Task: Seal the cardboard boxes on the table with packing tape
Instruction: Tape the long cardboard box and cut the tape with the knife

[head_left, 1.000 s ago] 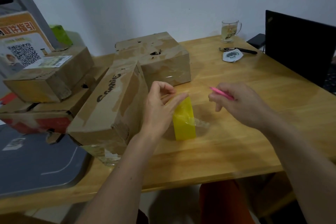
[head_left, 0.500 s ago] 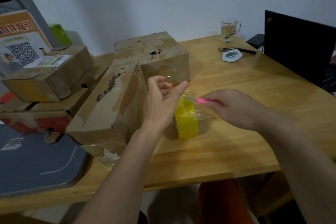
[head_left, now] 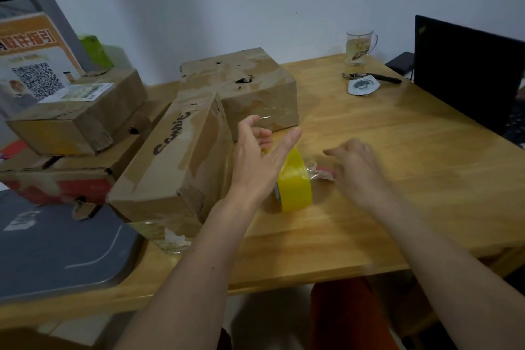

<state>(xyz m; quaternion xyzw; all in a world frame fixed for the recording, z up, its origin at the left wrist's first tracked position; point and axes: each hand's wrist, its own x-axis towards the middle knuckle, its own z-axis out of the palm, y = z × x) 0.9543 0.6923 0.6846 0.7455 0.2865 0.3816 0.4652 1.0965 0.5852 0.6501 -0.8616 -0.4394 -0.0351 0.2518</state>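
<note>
My left hand [head_left: 257,162] steadies the upright yellow roll of packing tape [head_left: 294,183] on the wooden worktop [head_left: 397,167], thumb extended, fingers curled over its top. My right hand [head_left: 356,167] lies beside it over a pink object [head_left: 326,170]; its grip I cannot tell. The long brown cardboard box [head_left: 176,162] lies just left.

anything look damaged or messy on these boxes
Yes. The back box has a torn hole in its top, and its surface is peeled in patches. The lettered box lies tilted against it, with crumpled clear tape trailing from its near end.
</note>
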